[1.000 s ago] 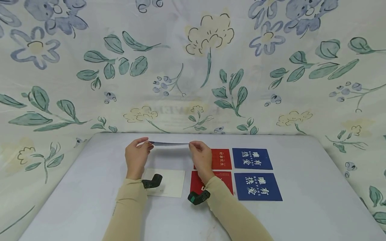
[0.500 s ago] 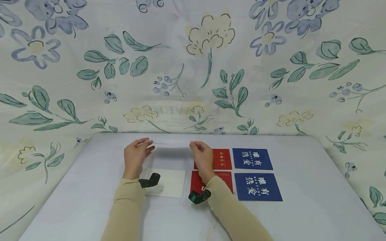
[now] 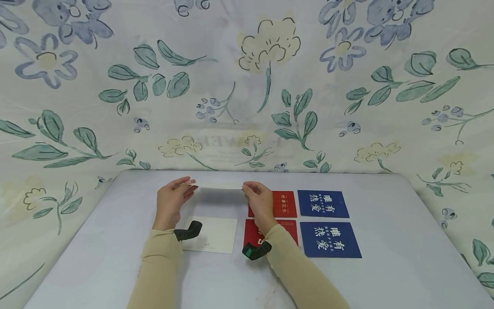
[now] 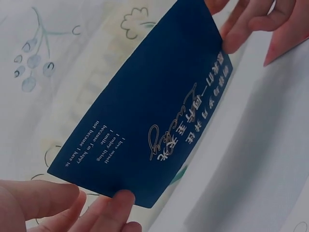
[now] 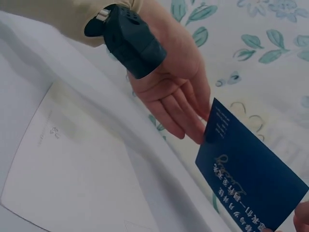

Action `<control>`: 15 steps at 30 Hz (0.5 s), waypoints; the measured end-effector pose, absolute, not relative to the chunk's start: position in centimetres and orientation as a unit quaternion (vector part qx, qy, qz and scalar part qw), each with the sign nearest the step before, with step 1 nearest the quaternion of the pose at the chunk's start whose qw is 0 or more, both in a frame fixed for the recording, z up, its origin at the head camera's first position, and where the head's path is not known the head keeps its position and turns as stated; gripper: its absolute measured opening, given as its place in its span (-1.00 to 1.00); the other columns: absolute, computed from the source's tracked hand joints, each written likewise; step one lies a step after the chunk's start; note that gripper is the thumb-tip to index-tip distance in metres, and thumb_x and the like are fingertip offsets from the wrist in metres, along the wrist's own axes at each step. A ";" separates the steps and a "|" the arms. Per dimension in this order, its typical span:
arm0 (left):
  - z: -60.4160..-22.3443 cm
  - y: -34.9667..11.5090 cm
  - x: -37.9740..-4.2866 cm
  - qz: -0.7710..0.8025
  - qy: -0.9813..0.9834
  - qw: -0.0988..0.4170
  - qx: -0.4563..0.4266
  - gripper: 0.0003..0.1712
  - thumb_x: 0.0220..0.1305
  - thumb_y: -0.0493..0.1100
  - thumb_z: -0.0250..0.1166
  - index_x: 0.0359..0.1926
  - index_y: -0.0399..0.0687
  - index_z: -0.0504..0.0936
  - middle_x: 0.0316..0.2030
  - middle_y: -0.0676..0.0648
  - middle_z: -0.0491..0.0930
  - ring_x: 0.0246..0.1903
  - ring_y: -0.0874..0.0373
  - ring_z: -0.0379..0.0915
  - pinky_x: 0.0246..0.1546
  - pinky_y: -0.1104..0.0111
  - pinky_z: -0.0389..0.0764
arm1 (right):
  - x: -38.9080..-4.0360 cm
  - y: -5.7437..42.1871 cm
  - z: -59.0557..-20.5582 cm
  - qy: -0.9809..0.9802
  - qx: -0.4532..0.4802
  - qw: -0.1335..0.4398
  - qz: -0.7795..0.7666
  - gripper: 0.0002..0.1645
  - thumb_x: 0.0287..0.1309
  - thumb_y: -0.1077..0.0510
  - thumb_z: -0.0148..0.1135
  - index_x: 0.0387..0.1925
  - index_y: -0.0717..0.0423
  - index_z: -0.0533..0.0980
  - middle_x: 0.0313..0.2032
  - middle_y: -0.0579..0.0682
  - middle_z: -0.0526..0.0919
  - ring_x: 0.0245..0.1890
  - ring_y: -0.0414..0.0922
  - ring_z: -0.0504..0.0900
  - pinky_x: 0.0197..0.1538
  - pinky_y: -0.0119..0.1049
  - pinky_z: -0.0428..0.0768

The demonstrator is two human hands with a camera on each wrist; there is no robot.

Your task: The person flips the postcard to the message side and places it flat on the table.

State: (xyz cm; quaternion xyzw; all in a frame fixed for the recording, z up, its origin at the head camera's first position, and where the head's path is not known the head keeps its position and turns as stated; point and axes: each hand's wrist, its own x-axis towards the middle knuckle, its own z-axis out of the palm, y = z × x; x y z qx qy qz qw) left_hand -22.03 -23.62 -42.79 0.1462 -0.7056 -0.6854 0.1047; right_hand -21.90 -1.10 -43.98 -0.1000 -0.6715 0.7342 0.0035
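Observation:
A blue postcard [image 4: 140,101] with white and gold lettering is stretched between both hands, raised above the table. Its blue face shows in both wrist views, while from the head view the card [image 3: 221,187] is a thin pale strip, nearly edge-on. My left hand [image 3: 169,205] pinches one short edge between thumb and fingers. At the opposite short edge, my right hand [image 3: 259,205] pinches it with its fingertips. Below the left hand lies a cream-white card [image 3: 214,234], partly behind the wrist camera. Two red cards [image 3: 284,204] lie partly hidden behind the right hand and wrist.
Two dark blue cards [image 3: 323,204] with white characters lie one in front of the other, right of the red ones. The white table [image 3: 397,240] ends at a hanging floral cloth [image 3: 231,128] behind and at the sides. Black cameras [image 3: 256,250] sit on both wrists.
The held postcard has tilted: its thin strip in the head view went from dark bluish to pale. My left hand and wrist have shifted slightly left; the cards on the table stay put.

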 end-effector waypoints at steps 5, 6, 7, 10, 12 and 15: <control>-46.5 -25.3 -24.4 -0.684 -0.704 0.119 0.150 -0.46 0.14 0.02 0.31 0.08 -0.18 0.52 -0.08 -0.11 0.61 -0.16 0.14 0.60 -0.18 0.40 0.58 | -21.9 -1.1 -43.8 -0.650 -0.101 -0.012 0.753 -0.69 0.10 0.11 0.28 -0.10 0.10 0.60 -0.16 -0.07 0.62 -0.16 -0.16 0.59 -0.03 -0.30 0.55; -46.9 -25.5 -24.7 -0.680 -0.707 0.120 0.150 -0.47 0.14 0.03 0.31 0.07 -0.15 0.53 -0.07 -0.10 0.61 -0.15 0.14 0.60 -0.19 0.40 0.58 | -22.0 -1.1 -43.8 -0.647 -0.102 -0.014 0.756 -0.68 0.10 0.11 0.28 -0.08 0.11 0.59 -0.15 -0.06 0.62 -0.15 -0.16 0.58 -0.03 -0.30 0.55; -47.3 -25.7 -24.9 -0.680 -0.707 0.124 0.152 -0.48 0.13 0.04 0.32 0.06 -0.14 0.54 -0.08 -0.10 0.61 -0.15 0.12 0.60 -0.20 0.39 0.58 | -22.0 -1.1 -43.7 -0.646 -0.103 -0.014 0.756 -0.67 0.10 0.12 0.28 -0.08 0.12 0.59 -0.15 -0.06 0.62 -0.15 -0.16 0.58 -0.03 -0.30 0.55; -47.9 -26.1 -25.2 -0.681 -0.706 0.123 0.150 -0.43 0.08 0.07 0.35 0.06 -0.12 0.54 -0.07 -0.11 0.61 -0.15 0.09 0.60 -0.21 0.38 0.59 | -22.0 -1.2 -43.7 -0.646 -0.105 -0.014 0.756 -0.66 0.10 0.13 0.28 -0.07 0.14 0.59 -0.16 -0.06 0.63 -0.16 -0.16 0.58 -0.03 -0.30 0.55; -47.9 -26.1 -25.2 -0.681 -0.706 0.122 0.151 -0.42 0.05 0.09 0.36 0.06 -0.10 0.54 -0.08 -0.10 0.61 -0.15 0.08 0.60 -0.21 0.38 0.59 | -22.0 -1.2 -43.7 -0.646 -0.105 -0.015 0.756 -0.67 0.10 0.13 0.28 -0.08 0.14 0.59 -0.16 -0.06 0.63 -0.17 -0.16 0.58 -0.03 -0.30 0.55; -47.7 -26.1 -25.1 -0.680 -0.708 0.112 0.154 -0.40 0.06 0.10 0.35 0.08 -0.09 0.53 -0.06 -0.09 0.60 -0.14 0.09 0.59 -0.20 0.39 0.58 | -22.0 -1.1 -43.7 -0.644 -0.105 -0.017 0.757 -0.69 0.10 0.14 0.28 -0.09 0.13 0.59 -0.16 -0.06 0.63 -0.17 -0.16 0.59 -0.02 -0.29 0.55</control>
